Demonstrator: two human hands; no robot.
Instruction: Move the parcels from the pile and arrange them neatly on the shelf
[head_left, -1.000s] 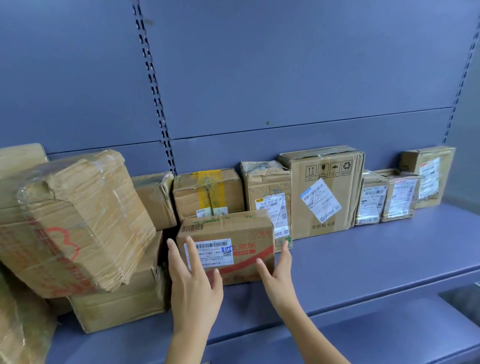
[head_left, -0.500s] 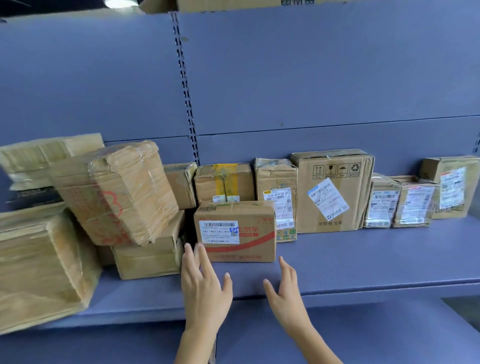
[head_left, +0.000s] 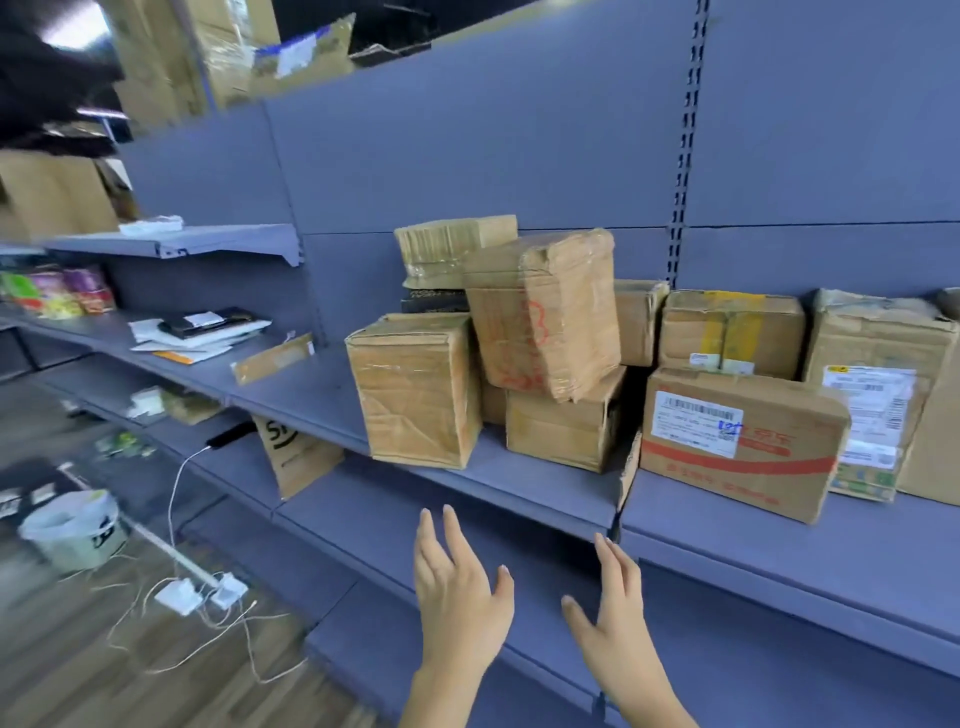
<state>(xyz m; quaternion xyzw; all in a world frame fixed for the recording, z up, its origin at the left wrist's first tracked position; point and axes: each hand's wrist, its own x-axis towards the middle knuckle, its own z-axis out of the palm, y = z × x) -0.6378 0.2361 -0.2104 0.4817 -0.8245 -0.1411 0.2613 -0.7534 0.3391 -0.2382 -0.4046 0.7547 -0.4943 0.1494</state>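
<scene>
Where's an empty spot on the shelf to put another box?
The shelf is bare between the flat card and the left box. A front strip is free before the red-striped box. From the left box rightward, boxes crowd and stack, a tilted box on top.

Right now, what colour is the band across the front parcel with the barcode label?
Red. The band crosses the brown parcel; the head view shows it.

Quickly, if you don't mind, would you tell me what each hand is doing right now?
Left hand: open, fingers straight and spread, holding nothing.
Right hand: open, fingers extended, holding nothing, in front of the shelf edge.
</scene>
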